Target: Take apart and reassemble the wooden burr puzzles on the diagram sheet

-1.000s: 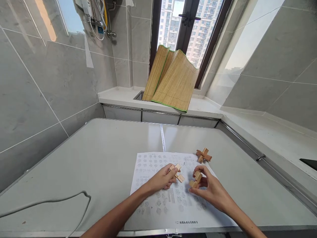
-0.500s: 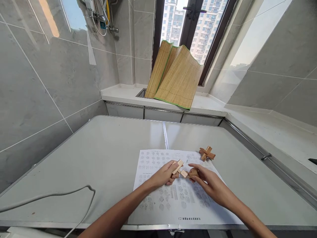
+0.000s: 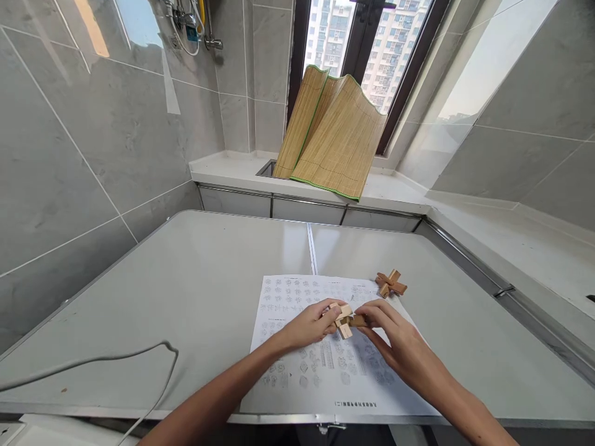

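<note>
My left hand [image 3: 312, 323] is closed around light wooden puzzle pieces [image 3: 344, 311], thumb on top, held over the sheet. From the right, my right hand [image 3: 388, 325] pinches a darker brown wooden piece [image 3: 359, 321], its end touching the light pieces. How far the brown piece reaches in among them I cannot tell. Beneath both hands lies a white printed sheet [image 3: 320, 393] covered in small drawings of puzzle shapes. A brown wooden cross-shaped burr puzzle [image 3: 390, 283] rests at the sheet's upper right corner.
The pale folding table [image 3: 139, 291] has a seam down its middle. A grey cable [image 3: 116, 357] curves across its left front. Behind it, a folded bamboo mat [image 3: 337, 136] leans against the window on a white ledge [image 3: 223, 168]. Grey tiled walls [image 3: 56, 136] stand at both sides.
My right hand has brought the brown piece leftward against the light pieces, and the gap between them has closed. My left hand has turned the light pieces slightly. The view has tilted down a little.
</note>
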Available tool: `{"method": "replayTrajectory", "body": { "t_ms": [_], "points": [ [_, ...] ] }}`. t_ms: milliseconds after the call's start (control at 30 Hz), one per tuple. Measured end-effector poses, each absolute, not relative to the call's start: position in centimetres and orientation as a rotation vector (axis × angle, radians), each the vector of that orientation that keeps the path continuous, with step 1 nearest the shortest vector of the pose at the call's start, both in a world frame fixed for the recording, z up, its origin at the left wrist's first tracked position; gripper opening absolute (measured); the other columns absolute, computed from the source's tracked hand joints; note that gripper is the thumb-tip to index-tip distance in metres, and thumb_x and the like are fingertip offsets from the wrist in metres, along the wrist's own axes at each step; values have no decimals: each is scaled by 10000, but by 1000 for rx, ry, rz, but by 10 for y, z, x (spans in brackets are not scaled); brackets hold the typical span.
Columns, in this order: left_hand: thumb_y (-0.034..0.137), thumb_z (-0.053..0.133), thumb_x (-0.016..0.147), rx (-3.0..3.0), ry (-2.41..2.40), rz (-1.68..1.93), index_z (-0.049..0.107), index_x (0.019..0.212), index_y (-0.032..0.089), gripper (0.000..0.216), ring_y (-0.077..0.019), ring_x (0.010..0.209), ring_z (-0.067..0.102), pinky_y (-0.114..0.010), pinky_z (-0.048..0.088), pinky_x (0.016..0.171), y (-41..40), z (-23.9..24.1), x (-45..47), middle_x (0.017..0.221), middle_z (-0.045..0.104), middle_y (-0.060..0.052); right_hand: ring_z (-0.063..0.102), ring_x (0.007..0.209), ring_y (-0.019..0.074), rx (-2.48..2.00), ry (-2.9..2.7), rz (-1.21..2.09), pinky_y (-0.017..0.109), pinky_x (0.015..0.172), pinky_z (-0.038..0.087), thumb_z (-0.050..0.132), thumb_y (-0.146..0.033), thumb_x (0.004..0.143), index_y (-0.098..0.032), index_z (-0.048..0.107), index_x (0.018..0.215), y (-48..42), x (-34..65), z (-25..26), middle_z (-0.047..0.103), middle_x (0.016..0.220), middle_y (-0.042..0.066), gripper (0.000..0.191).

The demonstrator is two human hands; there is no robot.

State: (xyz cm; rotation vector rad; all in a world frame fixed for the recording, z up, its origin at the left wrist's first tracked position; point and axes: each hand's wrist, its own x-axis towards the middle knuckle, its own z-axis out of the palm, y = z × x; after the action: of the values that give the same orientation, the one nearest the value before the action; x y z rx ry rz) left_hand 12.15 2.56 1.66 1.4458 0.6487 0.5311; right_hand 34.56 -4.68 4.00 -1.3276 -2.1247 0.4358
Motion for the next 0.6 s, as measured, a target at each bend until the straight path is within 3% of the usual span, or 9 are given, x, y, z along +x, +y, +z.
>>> {"method": "replayTrajectory", "body": {
  "t_ms": [233,400,600],
  "points": [
    [611,483,1009,1554,651,572,637,1393,210,576,-161,622,411,-272,344,620,24,18,121,661,433,29,718,921,248,-1321,-2159,448,403,795,639,455,-309,1069,-319,618,1251,-49,335,47,658,1198,99,245],
    [596,423,1033,1612,743,629,669,1357,206,563,-159,621,413,-260,336,598,23,18,122,679,463,18,711,869,237,-1344,-2170,430,395,760,630,448,-305,1071,-316,638,1229,-46,331,47,659,1174,96,248],
    [591,386,1044,1640,768,627,710,1286,191,569,-154,537,405,-266,327,569,24,14,121,564,440,39,725,863,234,-1345,-2219,384,379,702,625,385,-224,1069,-350,556,1392,-42,321,45,638,1254,101,387]
  ]
}}
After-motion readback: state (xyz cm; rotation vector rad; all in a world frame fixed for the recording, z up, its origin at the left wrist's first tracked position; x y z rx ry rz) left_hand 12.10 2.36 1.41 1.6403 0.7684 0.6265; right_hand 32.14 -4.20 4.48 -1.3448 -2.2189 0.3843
